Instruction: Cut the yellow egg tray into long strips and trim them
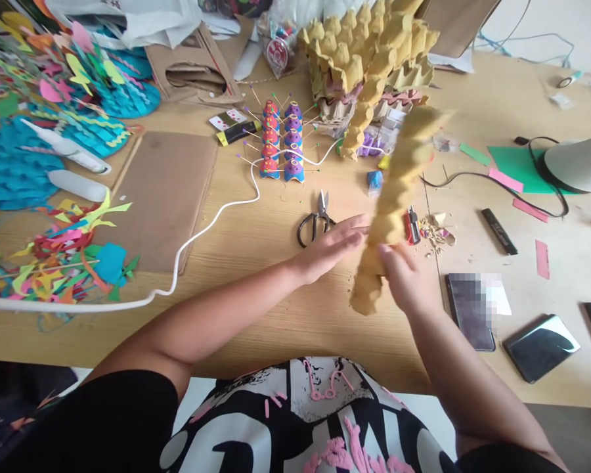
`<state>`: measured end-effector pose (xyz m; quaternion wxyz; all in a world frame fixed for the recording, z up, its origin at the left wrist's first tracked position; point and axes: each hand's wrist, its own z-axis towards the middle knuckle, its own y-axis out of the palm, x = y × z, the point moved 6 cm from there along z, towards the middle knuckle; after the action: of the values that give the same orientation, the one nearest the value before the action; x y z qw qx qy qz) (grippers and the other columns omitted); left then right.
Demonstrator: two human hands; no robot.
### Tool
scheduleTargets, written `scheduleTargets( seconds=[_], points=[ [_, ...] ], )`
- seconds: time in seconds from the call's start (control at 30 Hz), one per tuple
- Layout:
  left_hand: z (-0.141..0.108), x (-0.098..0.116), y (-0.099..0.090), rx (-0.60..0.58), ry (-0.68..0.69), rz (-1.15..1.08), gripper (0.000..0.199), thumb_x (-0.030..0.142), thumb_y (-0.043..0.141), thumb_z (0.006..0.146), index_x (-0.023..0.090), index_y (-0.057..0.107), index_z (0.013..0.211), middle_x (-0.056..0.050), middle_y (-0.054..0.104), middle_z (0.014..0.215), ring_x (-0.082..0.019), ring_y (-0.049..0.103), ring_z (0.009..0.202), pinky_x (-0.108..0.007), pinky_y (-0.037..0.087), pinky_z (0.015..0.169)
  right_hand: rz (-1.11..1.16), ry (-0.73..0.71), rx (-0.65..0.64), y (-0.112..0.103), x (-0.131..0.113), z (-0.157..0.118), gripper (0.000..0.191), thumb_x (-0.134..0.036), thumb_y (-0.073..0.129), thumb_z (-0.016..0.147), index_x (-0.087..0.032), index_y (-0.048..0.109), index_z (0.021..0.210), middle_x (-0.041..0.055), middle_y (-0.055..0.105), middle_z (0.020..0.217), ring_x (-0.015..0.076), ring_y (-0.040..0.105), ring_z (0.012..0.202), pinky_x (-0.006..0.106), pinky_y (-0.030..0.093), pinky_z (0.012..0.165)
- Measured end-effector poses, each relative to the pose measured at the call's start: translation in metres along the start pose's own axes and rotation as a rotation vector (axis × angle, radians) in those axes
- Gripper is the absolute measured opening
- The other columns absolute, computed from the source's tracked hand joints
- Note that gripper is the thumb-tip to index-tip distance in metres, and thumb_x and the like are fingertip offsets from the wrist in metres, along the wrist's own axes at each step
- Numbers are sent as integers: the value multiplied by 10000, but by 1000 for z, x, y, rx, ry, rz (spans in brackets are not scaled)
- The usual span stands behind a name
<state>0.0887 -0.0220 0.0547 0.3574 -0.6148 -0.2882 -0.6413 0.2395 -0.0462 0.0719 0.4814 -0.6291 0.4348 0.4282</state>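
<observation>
A long yellow strip of egg carton (391, 197) stands at a slant above the table, its upper end blurred. My right hand (404, 279) grips its lower part, with the thumb on the near face. Just left of the strip, my left hand (328, 249) has its fingers stretched toward it; whether the fingertips touch it is unclear. Black-handled scissors (320, 217) lie partly behind my left hand. Beyond them stand a red painted carton strip (270, 141) and a purple one (293, 141), both stuck with pins. A red cutter (412, 226) lies right of the yellow strip.
Yellow egg cartons (345, 52) are stacked at the back. Brown cardboard (167, 197), colourful paper scraps (73, 256) and blue carton pieces (20, 164) fill the left. A white cable (221, 210) crosses the table. Phones (470, 312), a black marker (499, 231) and a lamp base (578, 161) are right.
</observation>
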Motion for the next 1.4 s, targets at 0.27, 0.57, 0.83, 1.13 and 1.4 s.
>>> scheduleTargets(
  seconds=[0.27,0.57,0.83,1.13,1.4],
  points=[
    [-25,-24,-47,319,-98,-328,638,676,507,950,191,595,1355,-142,763,1271,-311,717,1229,-420,581,990,-659,-523,-191,35,12,-43,696,-527,462,1061,-242,282,1671,150,446,1660,342,401,1546,595,405,1227],
    [-34,-39,-66,340,-143,-868,586,555,820,738,148,721,1148,-139,820,1014,-332,802,953,-385,630,751,-1217,-664,-496,43,56,-66,802,-510,338,1089,-211,-93,1696,52,166,1768,250,174,1653,513,226,1345],
    [-30,-35,-68,265,-94,-840,605,597,833,732,147,737,1125,-136,822,991,-329,803,933,-392,630,755,-1327,-409,-21,-14,57,-24,796,-497,286,1096,-178,-137,1690,143,144,1763,331,180,1647,621,204,1325],
    [-31,-33,-67,238,-81,-816,536,603,816,750,170,758,1061,-103,804,852,-359,791,975,-466,618,831,-1313,-370,-212,-6,65,-4,750,-505,262,1100,-175,-29,1707,115,176,1762,294,206,1644,568,226,1337],
    [-31,-33,-64,208,-89,-801,522,586,826,754,180,760,1074,-86,782,778,-352,792,966,-458,609,856,-1206,-669,-389,13,57,-31,840,-513,320,1094,-185,-192,1674,116,109,1766,270,153,1653,506,273,1335]
  ],
)
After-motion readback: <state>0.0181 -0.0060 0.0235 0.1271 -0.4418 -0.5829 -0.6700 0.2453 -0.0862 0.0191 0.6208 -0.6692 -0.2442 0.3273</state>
